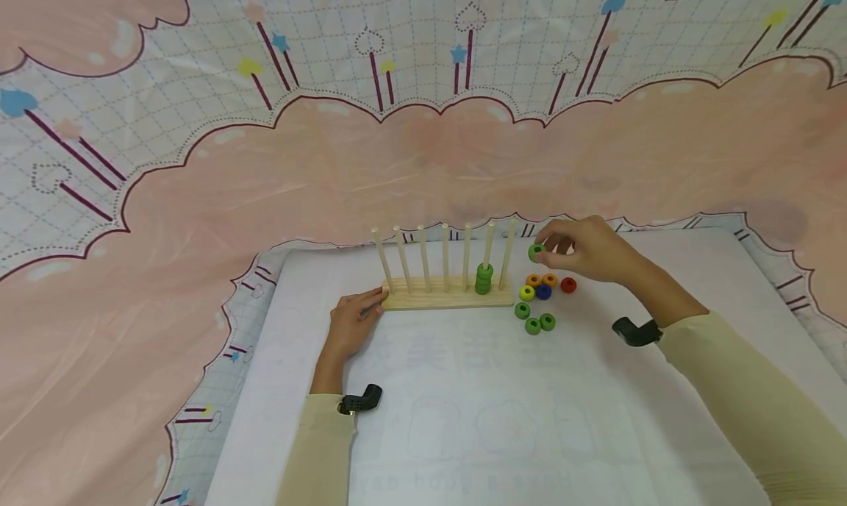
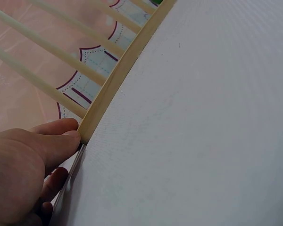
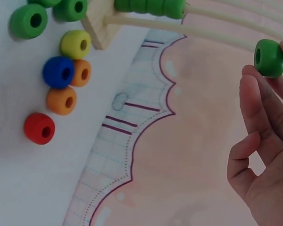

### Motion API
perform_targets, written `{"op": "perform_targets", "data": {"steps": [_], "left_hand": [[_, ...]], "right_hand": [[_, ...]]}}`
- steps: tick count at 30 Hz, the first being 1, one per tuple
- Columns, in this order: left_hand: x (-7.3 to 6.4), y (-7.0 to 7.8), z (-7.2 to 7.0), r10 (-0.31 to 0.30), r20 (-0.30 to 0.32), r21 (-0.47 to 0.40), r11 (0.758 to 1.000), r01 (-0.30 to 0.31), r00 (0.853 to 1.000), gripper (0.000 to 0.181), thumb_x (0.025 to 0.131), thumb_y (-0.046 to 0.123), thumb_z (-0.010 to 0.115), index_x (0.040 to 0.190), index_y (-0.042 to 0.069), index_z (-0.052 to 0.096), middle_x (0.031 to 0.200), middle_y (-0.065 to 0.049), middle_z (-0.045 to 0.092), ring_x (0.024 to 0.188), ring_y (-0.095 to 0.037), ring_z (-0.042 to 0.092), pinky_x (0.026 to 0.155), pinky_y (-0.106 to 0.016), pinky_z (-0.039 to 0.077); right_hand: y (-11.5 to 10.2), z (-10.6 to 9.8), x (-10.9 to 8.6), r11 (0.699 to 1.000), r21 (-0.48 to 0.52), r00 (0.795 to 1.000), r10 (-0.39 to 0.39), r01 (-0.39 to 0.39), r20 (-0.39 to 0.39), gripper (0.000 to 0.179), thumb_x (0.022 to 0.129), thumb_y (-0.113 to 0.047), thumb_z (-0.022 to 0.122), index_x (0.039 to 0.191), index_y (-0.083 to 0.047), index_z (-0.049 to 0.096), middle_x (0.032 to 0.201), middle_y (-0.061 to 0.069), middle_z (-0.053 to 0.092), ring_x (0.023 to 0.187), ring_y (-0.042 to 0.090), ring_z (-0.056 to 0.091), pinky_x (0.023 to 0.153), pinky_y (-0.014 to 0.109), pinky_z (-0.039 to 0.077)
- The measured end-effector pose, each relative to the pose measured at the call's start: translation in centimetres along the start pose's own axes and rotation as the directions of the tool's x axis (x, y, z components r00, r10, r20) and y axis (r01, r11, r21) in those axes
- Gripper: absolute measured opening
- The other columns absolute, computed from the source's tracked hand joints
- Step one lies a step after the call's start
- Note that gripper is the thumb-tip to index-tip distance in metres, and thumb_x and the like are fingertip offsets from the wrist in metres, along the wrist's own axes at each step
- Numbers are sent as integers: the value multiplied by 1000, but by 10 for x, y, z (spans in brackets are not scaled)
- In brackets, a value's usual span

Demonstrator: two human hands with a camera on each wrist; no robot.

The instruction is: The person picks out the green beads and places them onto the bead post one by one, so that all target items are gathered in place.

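A wooden peg stand (image 1: 450, 301) with a row of upright rods stands on the white surface. Its left end is held between the thumb and fingers of my left hand (image 1: 354, 319), seen up close in the left wrist view. Several green beads (image 1: 484, 279) are stacked on the second rod from the right; the other rods are bare. Off the right end of the stand, my right hand (image 1: 589, 248) pinches a green bead (image 3: 270, 59) in its fingertips, raised above the surface, its hole showing in the right wrist view.
Loose beads lie right of the stand: a red bead (image 1: 568, 285), a blue bead (image 1: 544, 292), a yellow bead (image 1: 526, 293), two orange beads (image 1: 549, 279) and three green beads (image 1: 532, 326). Behind the white surface (image 1: 437, 388) hangs a pink patterned cloth (image 1: 397, 168).
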State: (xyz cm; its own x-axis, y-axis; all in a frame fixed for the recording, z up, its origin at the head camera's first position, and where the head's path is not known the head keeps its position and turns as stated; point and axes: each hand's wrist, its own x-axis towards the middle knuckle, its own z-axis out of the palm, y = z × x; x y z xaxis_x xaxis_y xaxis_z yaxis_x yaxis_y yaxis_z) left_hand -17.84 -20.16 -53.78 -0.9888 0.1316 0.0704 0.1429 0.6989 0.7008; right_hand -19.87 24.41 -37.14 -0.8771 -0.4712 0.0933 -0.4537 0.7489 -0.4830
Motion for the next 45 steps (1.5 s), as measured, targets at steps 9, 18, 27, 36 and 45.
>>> {"op": "perform_targets", "data": {"steps": [9, 18, 27, 36, 45], "left_hand": [[0, 1, 0, 1, 0, 1, 1000, -1, 1000, 36, 102, 20, 64, 138, 21, 66, 149, 2, 59, 133, -31, 49, 112, -62, 23], [-1, 0, 0, 7, -2, 2, 1000, -7, 1000, 36, 102, 20, 64, 138, 20, 66, 149, 2, 59, 133, -31, 49, 111, -63, 23], [0, -1, 0, 16, -9, 4, 1000, -16, 1000, 36, 102, 21, 64, 137, 20, 66, 149, 1, 59, 132, -31, 49, 109, -62, 24], [-1, 1, 0, 15, -3, -1, 1000, -15, 1000, 36, 102, 21, 63, 138, 20, 66, 149, 1, 59, 132, -31, 49, 110, -62, 23], [-4, 2, 0, 1, -4, 2, 1000, -1, 1000, 35, 103, 21, 62, 138, 19, 66, 149, 0, 59, 134, -31, 48, 113, -64, 22]], "right_hand": [[-8, -5, 7, 995, 23, 987, -97, 101, -124, 23, 90, -21, 79, 111, -14, 73, 89, -4, 74, 82, 12, 62, 74, 26, 54], [-22, -11, 18, 991, 34, 973, -123, 132, -196, 23, 89, -22, 79, 109, -13, 73, 88, -4, 72, 82, 11, 61, 77, 35, 52], [-41, -13, 29, 982, 67, 939, -149, 178, -311, 19, 89, -19, 80, 104, -9, 74, 87, 1, 73, 80, 13, 60, 76, 30, 47], [-44, -5, 45, 971, 64, 912, -192, 230, -363, 18, 87, -21, 82, 99, -9, 74, 80, 0, 65, 78, 16, 56, 72, 27, 45], [-40, 8, 54, 969, 77, 905, -191, 236, -379, 19, 87, -21, 83, 98, -8, 75, 89, 7, 65, 87, 20, 55, 78, 30, 44]]}}
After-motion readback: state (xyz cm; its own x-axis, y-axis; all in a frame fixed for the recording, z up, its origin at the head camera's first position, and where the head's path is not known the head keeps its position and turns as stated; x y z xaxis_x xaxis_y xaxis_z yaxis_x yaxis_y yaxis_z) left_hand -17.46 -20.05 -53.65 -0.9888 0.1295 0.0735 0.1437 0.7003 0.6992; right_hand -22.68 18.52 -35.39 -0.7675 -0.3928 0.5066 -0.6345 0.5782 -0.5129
